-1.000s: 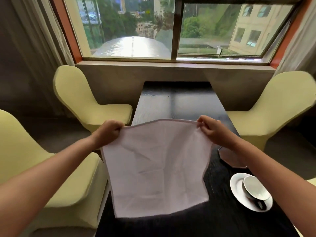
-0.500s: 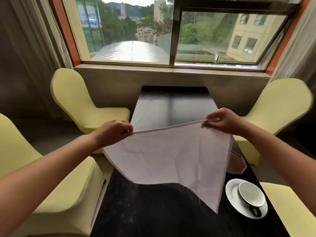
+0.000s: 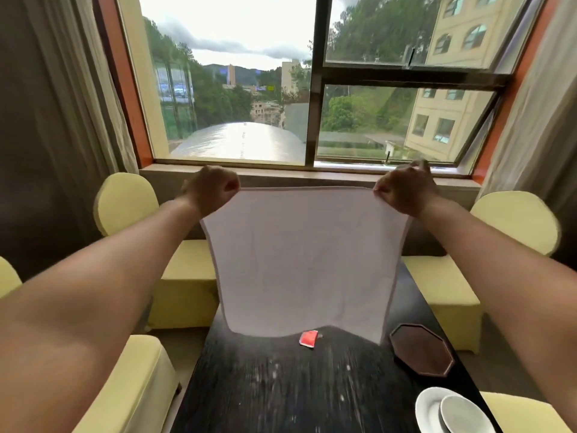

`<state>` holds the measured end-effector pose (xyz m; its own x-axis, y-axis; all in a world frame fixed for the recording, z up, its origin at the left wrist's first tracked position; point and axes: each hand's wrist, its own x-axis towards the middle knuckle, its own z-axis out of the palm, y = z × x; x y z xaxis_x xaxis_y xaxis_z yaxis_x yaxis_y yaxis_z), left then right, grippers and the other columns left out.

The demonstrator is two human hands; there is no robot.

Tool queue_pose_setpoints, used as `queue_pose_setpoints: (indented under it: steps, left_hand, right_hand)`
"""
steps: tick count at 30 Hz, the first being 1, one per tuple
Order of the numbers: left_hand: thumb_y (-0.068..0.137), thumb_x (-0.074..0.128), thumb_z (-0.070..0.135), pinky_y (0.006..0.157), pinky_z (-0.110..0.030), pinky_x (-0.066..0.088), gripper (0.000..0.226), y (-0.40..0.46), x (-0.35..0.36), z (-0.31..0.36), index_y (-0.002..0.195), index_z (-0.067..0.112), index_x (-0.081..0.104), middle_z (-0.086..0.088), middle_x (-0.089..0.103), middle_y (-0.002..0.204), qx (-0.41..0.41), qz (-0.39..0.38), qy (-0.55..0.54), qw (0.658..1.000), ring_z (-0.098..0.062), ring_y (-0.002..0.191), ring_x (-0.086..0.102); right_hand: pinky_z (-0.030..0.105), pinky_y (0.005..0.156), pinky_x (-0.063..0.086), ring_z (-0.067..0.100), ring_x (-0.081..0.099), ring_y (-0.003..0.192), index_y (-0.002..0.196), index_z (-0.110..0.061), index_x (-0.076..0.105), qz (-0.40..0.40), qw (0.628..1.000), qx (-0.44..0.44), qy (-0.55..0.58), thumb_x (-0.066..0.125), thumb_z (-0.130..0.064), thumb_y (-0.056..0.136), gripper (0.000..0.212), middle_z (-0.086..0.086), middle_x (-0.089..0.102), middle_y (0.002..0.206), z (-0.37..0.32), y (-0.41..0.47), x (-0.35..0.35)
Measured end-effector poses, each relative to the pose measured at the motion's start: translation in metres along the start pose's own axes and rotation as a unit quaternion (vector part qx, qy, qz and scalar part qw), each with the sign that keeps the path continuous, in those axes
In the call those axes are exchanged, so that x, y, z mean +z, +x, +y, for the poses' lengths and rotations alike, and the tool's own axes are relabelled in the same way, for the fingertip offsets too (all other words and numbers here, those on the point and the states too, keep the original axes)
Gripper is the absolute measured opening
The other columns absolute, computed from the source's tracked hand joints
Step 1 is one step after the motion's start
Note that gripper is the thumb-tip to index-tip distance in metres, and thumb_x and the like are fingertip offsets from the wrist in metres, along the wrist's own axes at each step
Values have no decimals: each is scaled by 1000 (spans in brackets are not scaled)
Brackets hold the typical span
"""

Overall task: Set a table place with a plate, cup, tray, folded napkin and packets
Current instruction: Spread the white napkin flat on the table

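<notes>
Both arms reach forward above the dark table [image 3: 281,389], and between them a white napkin [image 3: 303,260] hangs open and flat, unfolded, its top edge pulled level and taut. The left hand [image 3: 210,189] pinches the napkin's top left corner in a closed grip, fingers curled into a fist around the cloth; the right hand [image 3: 406,190] pinches the top right corner in the same closed way. The napkin's lower edge hangs loose just above the table and curves slightly, not touching the surface as far as can be seen. Just below that lower edge, near its middle, a small red packet [image 3: 309,338] lies on the table. To the right of the packet, below the napkin's lower right corner, a dark octagonal tray [image 3: 421,348] rests near the table's right edge. Nearer the person than the tray, at the table's right edge, a white cup [image 3: 465,415] sits on a white plate [image 3: 427,410], both partly cut off by the frame. Pale yellow chairs [image 3: 187,282] stand on both sides of the table, and beyond the napkin a large window [image 3: 312,89] fills the wall.
</notes>
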<state>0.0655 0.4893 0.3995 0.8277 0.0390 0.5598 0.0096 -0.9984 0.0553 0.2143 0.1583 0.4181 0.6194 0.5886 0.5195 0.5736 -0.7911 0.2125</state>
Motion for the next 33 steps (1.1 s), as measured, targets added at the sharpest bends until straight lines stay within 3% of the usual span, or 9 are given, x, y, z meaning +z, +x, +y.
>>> queue_pose_setpoints:
  steps: [5,8,11,14,17,20,23,28,33]
  left_hand:
    - [85,59,7,66,-41,53,11,-5,-21,3,82,1,68,-19,69,79,49,107,0,993,-34,73,64]
    - [85,62,6,63,-39,54,8,-40,-14,7,81,3,67,-15,69,75,77,136,16,988,-32,68,65]
    - [82,65,6,72,-37,51,4,-93,4,14,80,6,68,-11,71,77,78,134,4,988,-30,72,66]
    - [83,64,8,78,-37,50,4,-158,38,18,82,7,68,-10,72,81,78,87,-30,993,-28,75,68]
    - [87,58,13,83,-36,51,10,-226,75,27,84,9,67,-8,71,82,89,-7,-74,993,-24,76,68]
    - [79,68,5,86,-35,51,4,-286,114,38,81,9,67,-7,72,82,98,-65,-101,988,-22,76,70]
    - [84,56,11,76,-33,55,12,-339,155,50,74,11,64,-5,70,77,77,-133,-117,981,-21,71,67]
    - [77,37,13,47,-36,50,20,-437,216,73,66,14,54,-7,61,62,-8,-274,-109,956,-30,56,60]
    - [79,32,23,56,-36,57,34,-503,236,104,76,8,63,-9,69,76,-51,-301,-134,943,-27,68,67]
  right_hand:
    - [47,100,27,34,67,88,80,-12,75,107,994,-17,14,60,-21,87,19,16,74,86,8,-4,-19]
    - [51,97,32,36,69,79,75,-12,75,119,991,-42,43,65,-16,83,13,19,72,72,2,-25,-17]
    - [56,96,34,33,69,80,80,-13,76,88,990,-68,83,65,-15,83,11,14,73,72,-11,-68,-3]
    - [54,95,39,29,70,69,80,-13,75,76,988,-100,85,57,-19,85,19,11,72,67,-26,-129,25]
    - [42,93,42,22,71,66,76,-18,74,49,989,-119,68,47,-22,85,28,4,73,67,-43,-200,64]
    - [36,87,48,17,71,66,77,-19,71,-7,987,-131,88,52,-10,75,21,0,73,71,-63,-273,105]
    - [40,78,55,20,72,70,81,-14,72,-78,985,-98,122,70,7,57,32,2,74,79,-84,-341,143]
    - [34,72,55,20,71,72,79,-15,70,-162,971,-63,162,74,11,46,42,1,73,79,-120,-443,188]
    - [37,77,56,21,72,81,84,-13,72,-207,963,-12,172,81,9,44,47,2,74,84,-142,-522,215]
